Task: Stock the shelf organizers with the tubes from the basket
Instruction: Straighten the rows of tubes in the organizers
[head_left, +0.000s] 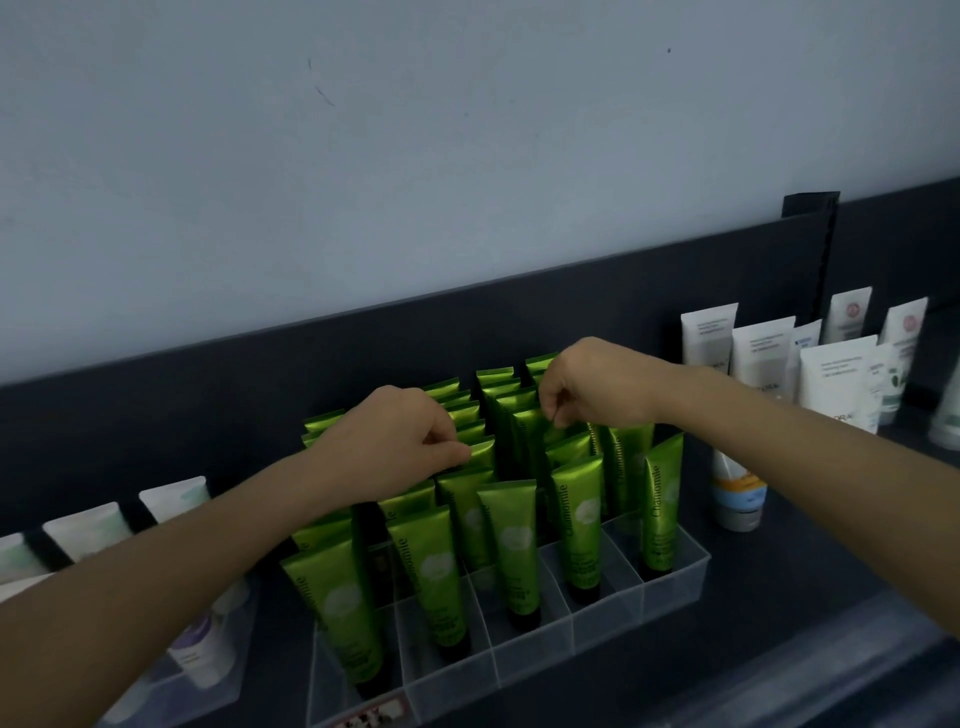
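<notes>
A clear plastic shelf organizer (675, 577) with divided slots stands on the dark shelf, holding several upright green tubes (511, 545) with black caps at the bottom. My left hand (395, 441) reaches over the left rows and pinches the top edge of a green tube (480, 453) in a middle row. My right hand (587, 384) hovers over the back right rows, fingers curled down onto the top of another green tube (530, 431). The basket is not in view.
White tubes (758, 358) stand in rows at the right, with an orange-banded white tube (737, 493) beside the organizer. More pale tubes (88, 525) sit in another clear organizer (228, 670) at the left. A dark back panel (311, 353) runs behind the shelf.
</notes>
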